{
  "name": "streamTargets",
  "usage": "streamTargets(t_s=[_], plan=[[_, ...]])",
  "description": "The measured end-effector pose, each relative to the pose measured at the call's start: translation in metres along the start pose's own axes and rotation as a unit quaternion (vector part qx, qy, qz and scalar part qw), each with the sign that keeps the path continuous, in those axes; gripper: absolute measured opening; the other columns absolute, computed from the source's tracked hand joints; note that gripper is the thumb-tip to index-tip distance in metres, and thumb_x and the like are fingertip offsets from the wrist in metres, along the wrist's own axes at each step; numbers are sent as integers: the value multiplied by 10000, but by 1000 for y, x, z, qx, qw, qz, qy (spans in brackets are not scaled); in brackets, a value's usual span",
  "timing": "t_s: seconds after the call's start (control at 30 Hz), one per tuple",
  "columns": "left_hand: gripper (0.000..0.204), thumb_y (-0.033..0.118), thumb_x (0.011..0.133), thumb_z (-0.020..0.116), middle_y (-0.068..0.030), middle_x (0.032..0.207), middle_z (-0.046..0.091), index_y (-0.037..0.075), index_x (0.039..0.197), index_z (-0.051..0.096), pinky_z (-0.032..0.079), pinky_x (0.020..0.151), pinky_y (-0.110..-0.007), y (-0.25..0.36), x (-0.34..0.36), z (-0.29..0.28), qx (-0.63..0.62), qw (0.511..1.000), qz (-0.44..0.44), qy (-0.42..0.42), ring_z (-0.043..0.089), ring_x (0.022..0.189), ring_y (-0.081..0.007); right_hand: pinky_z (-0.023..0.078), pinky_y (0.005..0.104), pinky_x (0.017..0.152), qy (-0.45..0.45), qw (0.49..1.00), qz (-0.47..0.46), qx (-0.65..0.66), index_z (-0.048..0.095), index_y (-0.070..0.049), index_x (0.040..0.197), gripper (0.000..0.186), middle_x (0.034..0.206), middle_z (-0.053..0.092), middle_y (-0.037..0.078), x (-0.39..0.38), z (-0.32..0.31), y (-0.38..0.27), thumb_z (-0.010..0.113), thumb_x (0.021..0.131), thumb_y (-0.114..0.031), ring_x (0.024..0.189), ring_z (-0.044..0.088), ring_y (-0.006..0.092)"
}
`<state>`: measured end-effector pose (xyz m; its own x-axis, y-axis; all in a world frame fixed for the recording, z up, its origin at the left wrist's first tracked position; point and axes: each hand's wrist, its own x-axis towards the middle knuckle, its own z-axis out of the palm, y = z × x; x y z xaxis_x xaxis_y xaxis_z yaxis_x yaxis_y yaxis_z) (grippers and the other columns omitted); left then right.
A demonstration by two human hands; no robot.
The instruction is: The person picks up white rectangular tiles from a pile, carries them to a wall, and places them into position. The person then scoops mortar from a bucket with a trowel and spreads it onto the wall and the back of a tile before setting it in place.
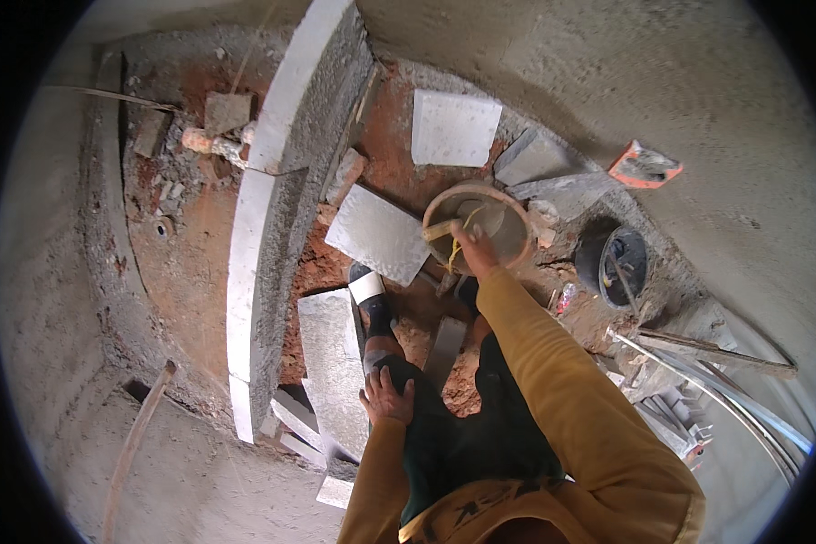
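My right hand (474,247) is closed on the light wooden handle (440,231) of a tool at the round tan tub (519,222), which holds grey wet mortar; the tool's far end is unclear. A yellow cord or strip hangs beside that hand. My left hand (385,394) rests with spread fingers on my left knee, holding nothing. A pale stone slab (372,234) lies left of the tub, and another (455,127) lies beyond it. A larger slab (326,344) lies beside my left leg.
A raised curved concrete kerb (256,236) runs along my left. At the right stand a black bucket (594,263) with a stick in it, long pipes (734,394) and boards (716,354). An orange broken brick (644,165) and slab offcuts (535,159) lie near the curved wall (626,63).
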<state>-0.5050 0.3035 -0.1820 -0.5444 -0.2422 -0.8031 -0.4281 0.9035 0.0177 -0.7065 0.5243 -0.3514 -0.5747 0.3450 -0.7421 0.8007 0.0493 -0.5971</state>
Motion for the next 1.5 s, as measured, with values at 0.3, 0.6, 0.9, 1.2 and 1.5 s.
streamTargets(t_s=[0.3, 0.6, 0.9, 1.2, 1.5], plan=[[735, 520, 825, 581, -137, 1471, 337, 83, 1385, 391, 181, 1115, -554, -15, 7, -1, 12, 998, -14, -52, 275, 1382, -305, 376, 236, 465, 71, 990, 63, 109, 618, -67, 991, 260, 628, 453, -40, -20, -38, -49, 634, 889, -305, 471, 398, 79], [709, 519, 816, 592, -141, 1453, 365, 87, 1354, 427, 206, 1100, -561, -18, 10, 2, 19, 999, -1, -38, 295, 1372, -309, 476, 322, 664, -27, 990, -99, -98, 652, 21, 947, 283, 720, 615, 77, 36, -92, -24, 597, 903, -253, 675, 581, 173], [683, 497, 805, 620, -175, 1416, 398, 62, 1306, 457, 245, 1061, -578, -30, 5, 15, 35, 999, 40, -12, 343, 1330, -349, 474, 430, 886, 176, 946, -272, 0, 673, -38, 1019, 314, 1091, 625, 208, 23, -90, 21, 634, 860, -305, 993, 605, 354], [665, 444, 781, 666, -220, 1345, 442, 44, 1273, 468, 279, 1018, -575, -43, 5, 14, 43, 994, 100, 21, 404, 1249, -403, 437, 470, 971, -14, 901, 205, -383, 665, -90, 1121, 599, 1272, 560, 202, 105, 73, 83, 452, 858, -585, 1209, 512, 375], [638, 427, 773, 679, -212, 1339, 443, 41, 1247, 497, 276, 1015, -574, -50, 4, 15, 21, 995, 96, 10, 417, 1231, -389, 474, 406, 933, 11, 907, 92, -410, 457, 62, 1284, 707, 1180, 605, 240, 69, -15, 107, 587, 841, -473, 1064, 614, 359]])
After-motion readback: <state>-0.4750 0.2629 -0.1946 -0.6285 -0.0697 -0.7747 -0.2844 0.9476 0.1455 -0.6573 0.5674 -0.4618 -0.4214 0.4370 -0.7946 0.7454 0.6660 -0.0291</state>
